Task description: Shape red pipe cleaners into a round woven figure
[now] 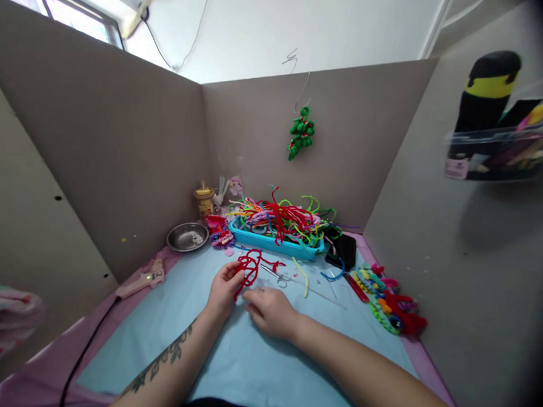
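My left hand (227,286) pinches a looped, tangled length of red pipe cleaner (250,266) just above the blue cloth. My right hand (270,311) is close beside it on the right, its fingers curled with thumb and forefinger near each other; whether they hold an end of the red strand is too small to make out. Scissors (274,273) lie just beyond my hands, by a short red piece (276,266). A pale yellow-green pipe cleaner (301,277) rests to their right.
A blue tray (278,246) heaped with colourful pipe cleaners stands at the back. Left of it is a metal bowl (188,237); a glue gun (147,279) lies on the left. A dark phone (342,251) and finished colourful pieces (389,301) are on the right. Grey partitions surround the table.
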{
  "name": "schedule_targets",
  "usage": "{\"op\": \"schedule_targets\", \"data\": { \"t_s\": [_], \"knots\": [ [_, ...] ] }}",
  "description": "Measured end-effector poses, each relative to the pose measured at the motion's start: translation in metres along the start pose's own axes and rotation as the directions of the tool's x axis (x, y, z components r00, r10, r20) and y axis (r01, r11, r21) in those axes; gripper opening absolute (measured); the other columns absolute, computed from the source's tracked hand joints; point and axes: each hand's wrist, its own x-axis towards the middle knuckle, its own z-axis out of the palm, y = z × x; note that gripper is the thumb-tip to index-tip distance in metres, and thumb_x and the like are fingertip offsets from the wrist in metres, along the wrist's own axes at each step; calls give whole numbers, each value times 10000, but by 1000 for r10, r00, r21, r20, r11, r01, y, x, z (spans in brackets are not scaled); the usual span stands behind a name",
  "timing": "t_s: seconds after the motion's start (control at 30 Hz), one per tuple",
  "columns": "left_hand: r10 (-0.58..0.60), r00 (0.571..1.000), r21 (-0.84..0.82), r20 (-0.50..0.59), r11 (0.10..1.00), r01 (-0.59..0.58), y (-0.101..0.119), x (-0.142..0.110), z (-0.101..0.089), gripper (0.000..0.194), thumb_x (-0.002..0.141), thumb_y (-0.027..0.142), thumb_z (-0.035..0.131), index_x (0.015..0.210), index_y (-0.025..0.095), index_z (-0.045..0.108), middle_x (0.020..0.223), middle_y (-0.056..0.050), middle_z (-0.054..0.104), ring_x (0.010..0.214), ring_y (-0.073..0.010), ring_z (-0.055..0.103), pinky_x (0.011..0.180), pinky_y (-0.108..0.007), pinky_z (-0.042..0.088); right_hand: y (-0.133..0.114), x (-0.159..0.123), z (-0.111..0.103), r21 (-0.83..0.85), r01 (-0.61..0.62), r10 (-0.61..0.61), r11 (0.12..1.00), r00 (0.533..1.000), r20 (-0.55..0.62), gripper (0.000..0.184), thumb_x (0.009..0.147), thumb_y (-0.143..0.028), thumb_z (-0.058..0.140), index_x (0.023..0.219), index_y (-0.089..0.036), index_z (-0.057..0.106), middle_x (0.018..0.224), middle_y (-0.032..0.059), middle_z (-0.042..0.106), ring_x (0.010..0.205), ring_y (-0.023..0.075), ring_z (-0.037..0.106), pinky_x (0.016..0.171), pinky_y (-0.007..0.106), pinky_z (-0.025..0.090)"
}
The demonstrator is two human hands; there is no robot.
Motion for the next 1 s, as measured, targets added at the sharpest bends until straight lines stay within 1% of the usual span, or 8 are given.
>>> {"op": "schedule_targets", "data": {
  "t_s": [0.1,0.17,0.3,0.4,0.57,0.8,0.9,1.0],
  "knots": [
    [8,998,55,59,998,-11,-1,-3,1,333,599,220,752,890,155,604,818,-23,652,722,-114,592,672,-215,446,10,1,-4,-49,-164,158,985,981,-112,267,832,-170,453,1091,-196,513,871,47,634,759,158,559,632,245,371],
    [2,995,100,104,995,-12,-1,-5,3,319,600,227,751,877,150,611,793,-23,650,710,-116,587,671,-219,445,16,1,-5,-151,-180,156,972,975,-158,274,829,-162,463,1090,-205,532,822,45,626,727,162,550,602,248,348],
    [-17,990,154,137,988,-5,0,-9,8,317,585,240,758,857,151,620,763,-18,650,696,-122,582,667,-224,442,21,1,-6,-339,-105,42,935,982,-187,167,845,-161,459,938,-187,595,694,39,598,656,155,525,561,258,298],
    [-24,991,166,133,986,2,0,-10,9,320,577,246,762,850,154,620,751,-16,650,692,-129,583,659,-230,443,21,2,-5,-398,-85,7,913,981,-192,143,857,-152,452,869,-176,593,667,36,587,634,154,517,552,267,282],
    [-31,987,162,158,987,5,-2,-8,5,287,602,244,749,844,154,623,768,-22,651,704,-131,587,674,-236,444,20,4,-3,-396,-48,-14,917,988,-153,123,848,-140,462,826,-163,581,676,54,587,628,164,512,549,275,283],
    [14,989,149,146,988,-36,-2,-8,5,277,607,229,741,849,158,628,783,-22,651,719,-131,586,693,-240,440,16,2,-1,-399,25,-91,916,985,-149,166,844,-142,450,955,-173,570,738,63,604,639,163,498,537,284,278],
    [32,991,157,132,986,-53,-2,-7,6,273,602,216,740,843,158,627,777,-18,647,713,-127,583,697,-240,440,12,0,2,-410,85,-157,908,977,-146,164,847,-139,441,943,-178,568,758,55,611,629,152,489,529,282,262],
    [48,993,173,112,983,-67,-3,-7,7,278,598,222,742,841,154,625,775,-23,647,702,-128,581,690,-243,442,9,-2,4,-378,194,-254,905,960,-116,163,851,-145,430,928,-187,568,763,44,612,620,141,479,525,277,256]
  ]
}}
